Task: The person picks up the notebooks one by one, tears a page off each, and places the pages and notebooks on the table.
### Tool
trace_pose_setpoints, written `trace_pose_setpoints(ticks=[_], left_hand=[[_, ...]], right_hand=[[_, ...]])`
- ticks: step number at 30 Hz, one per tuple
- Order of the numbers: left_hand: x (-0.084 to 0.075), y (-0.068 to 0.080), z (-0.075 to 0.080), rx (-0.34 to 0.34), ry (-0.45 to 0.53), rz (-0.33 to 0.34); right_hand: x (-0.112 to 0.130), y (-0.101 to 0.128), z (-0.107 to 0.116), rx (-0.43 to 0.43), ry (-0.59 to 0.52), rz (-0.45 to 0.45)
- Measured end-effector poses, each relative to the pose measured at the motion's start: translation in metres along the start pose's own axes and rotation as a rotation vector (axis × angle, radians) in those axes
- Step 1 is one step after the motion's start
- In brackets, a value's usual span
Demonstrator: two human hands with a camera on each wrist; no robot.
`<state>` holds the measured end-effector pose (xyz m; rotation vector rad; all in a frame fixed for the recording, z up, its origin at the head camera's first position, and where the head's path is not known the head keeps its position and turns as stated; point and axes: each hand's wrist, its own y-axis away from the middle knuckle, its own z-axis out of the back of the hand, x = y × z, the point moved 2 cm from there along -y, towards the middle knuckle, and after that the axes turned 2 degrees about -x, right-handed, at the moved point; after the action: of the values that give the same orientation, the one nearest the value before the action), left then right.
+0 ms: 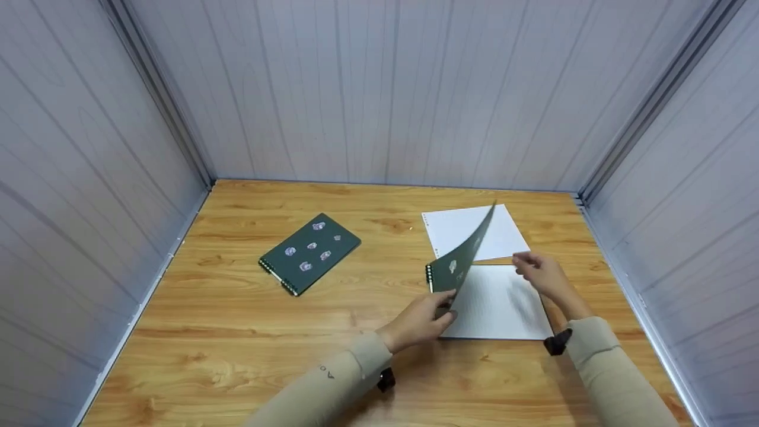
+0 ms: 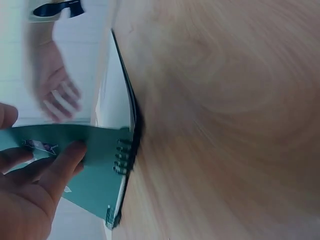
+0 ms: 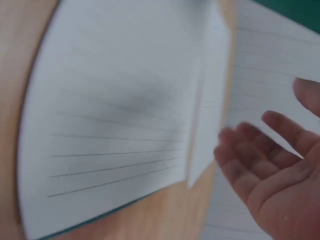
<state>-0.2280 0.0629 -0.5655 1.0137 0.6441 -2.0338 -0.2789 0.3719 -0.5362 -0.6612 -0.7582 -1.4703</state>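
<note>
A spiral notebook with a dark green cover (image 1: 465, 255) lies open on the wooden table (image 1: 237, 332), its lined white page (image 1: 498, 305) showing. My left hand (image 1: 424, 317) pinches the lower corner of the cover (image 2: 85, 150) and holds it lifted, standing almost on edge. My right hand (image 1: 542, 276) hovers open just above the page's far right part, fingers relaxed (image 3: 260, 160). A loose white punched sheet (image 1: 471, 231) lies flat behind the notebook. A second, closed green notebook (image 1: 309, 253) with small stickers rests to the left.
Grey panelled walls (image 1: 379, 89) enclose the table on three sides. The closed notebook sits at centre left, about a hand's length from the open one. Bare wood spreads along the front and far left.
</note>
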Motion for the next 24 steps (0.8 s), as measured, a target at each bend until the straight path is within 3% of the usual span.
trace_pose_setpoints(ticks=[4,7,10,16,20,24], left_hand=[[-0.008,-0.011,-0.012,-0.014,-0.176,-0.058],[-0.015,-0.018,-0.020,0.011,-0.296,-0.088],[-0.021,-0.022,-0.029,0.043,-0.434,-0.106],[-0.024,-0.023,-0.046,0.044,-0.719,-0.143],[-0.020,-0.027,-0.054,0.083,-0.816,-0.115],[-0.016,-0.028,-0.057,0.118,-0.862,-0.127]], right_hand=[[0.019,0.006,0.023,-0.050,-0.282,-0.045],[0.029,0.009,0.036,-0.072,-0.340,-0.102],[0.033,0.011,0.043,-0.068,-0.281,-0.131],[0.022,0.013,0.052,-0.018,-0.180,-0.139],[0.009,0.016,0.052,-0.003,-0.093,-0.119],[-0.009,0.018,0.044,-0.028,0.021,-0.131]])
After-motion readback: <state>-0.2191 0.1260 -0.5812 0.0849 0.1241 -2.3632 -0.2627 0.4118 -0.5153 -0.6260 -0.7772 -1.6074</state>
